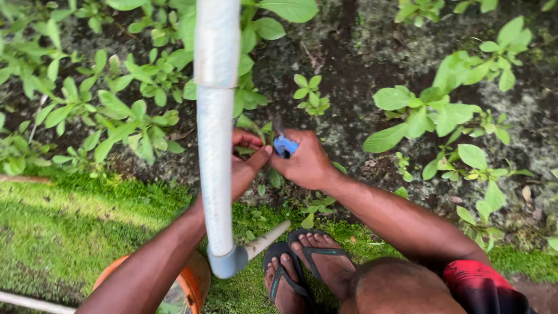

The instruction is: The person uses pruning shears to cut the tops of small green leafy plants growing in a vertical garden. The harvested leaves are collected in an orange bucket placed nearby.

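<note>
Dark damp soil [349,52] w/ leafy weeds [436,110], mossy ledge [64,227] (daylight, outdoors).

A single camera sits on the person's head and looks almost straight down past the chest, so the forearms run up into the frame from the bottom edge and the feet in sandals [305,264] lie right below. It is close: the left hand [243,166] and right hand [307,163] sit near the picture's middle, with a white pipe [215,134] rising toward the lens and blurring at the top. Soil and leafy plants [433,110] fill the far half, and a mossy strip [70,227] fills the near half.
</note>
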